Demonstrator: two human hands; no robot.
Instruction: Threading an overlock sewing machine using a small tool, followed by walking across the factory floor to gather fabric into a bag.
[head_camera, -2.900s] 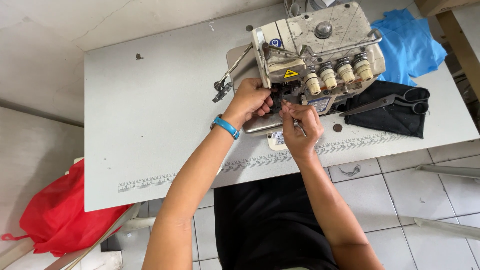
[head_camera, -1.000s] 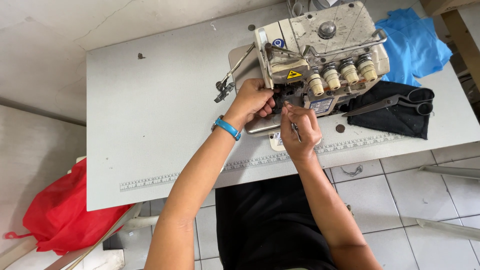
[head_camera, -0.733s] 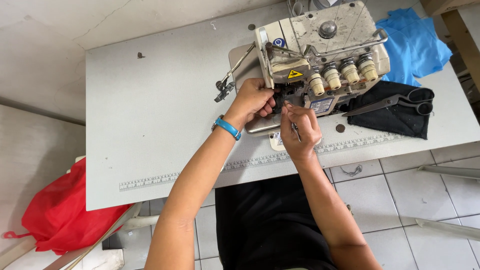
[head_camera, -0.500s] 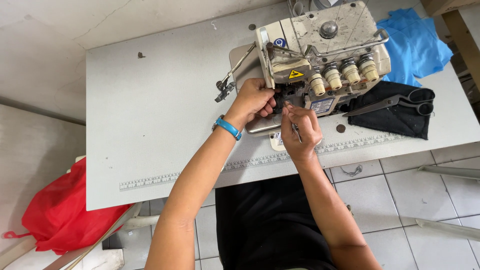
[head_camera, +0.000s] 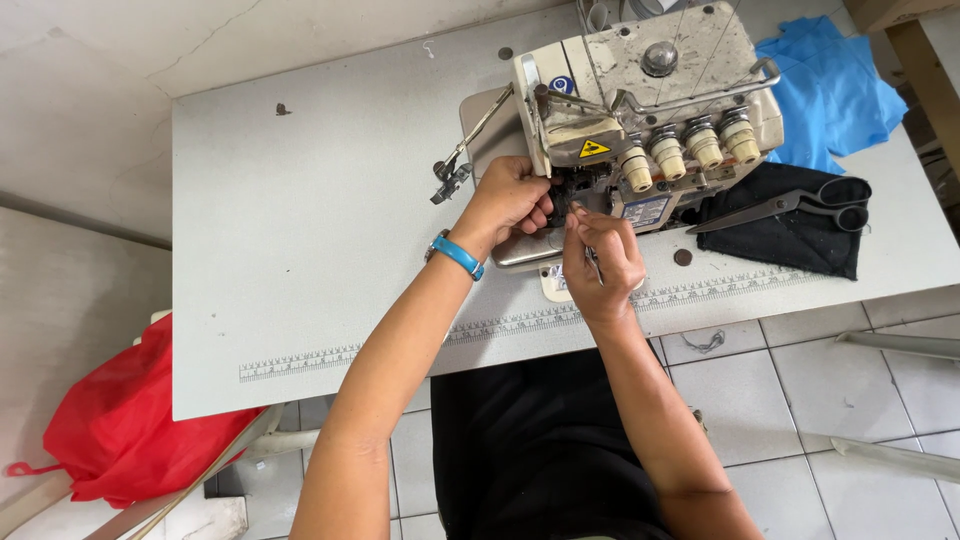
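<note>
Seated at a pale grey worktable (head_camera: 300, 250) over white floor tiles, working at the front of a cream overlock sewing machine (head_camera: 640, 110) standing toward the table's far right. Reaching in from lower left with the left hand (head_camera: 508, 198), forearm angled up across the near table edge, a blue wristband (head_camera: 458, 256) at the wrist, fingers curled and pressing against the dark opening under the machine's front; whether anything is being gripped there cannot be told. Coming up almost straight from below with the right hand (head_camera: 600, 258), fingers pinched narrow around a thin metal tool (head_camera: 594, 264), seemingly tweezers, its tip pointing toward the same dark opening just beside the left fingers. Lying right of the machine, a folded black cloth (head_camera: 790, 235) carrying large black-handled scissors (head_camera: 800, 205), with blue fabric (head_camera: 830, 90) bunched behind it at the far right edge. Running along the near edge of the table, a printed ruler strip (head_camera: 400, 345), with broad bare surface stretching to the left of the hands. Sagging below the table's left corner, a red plastic bag (head_camera: 120, 420). Filling the gap between the forearms, dark clothing on the lap.
</note>
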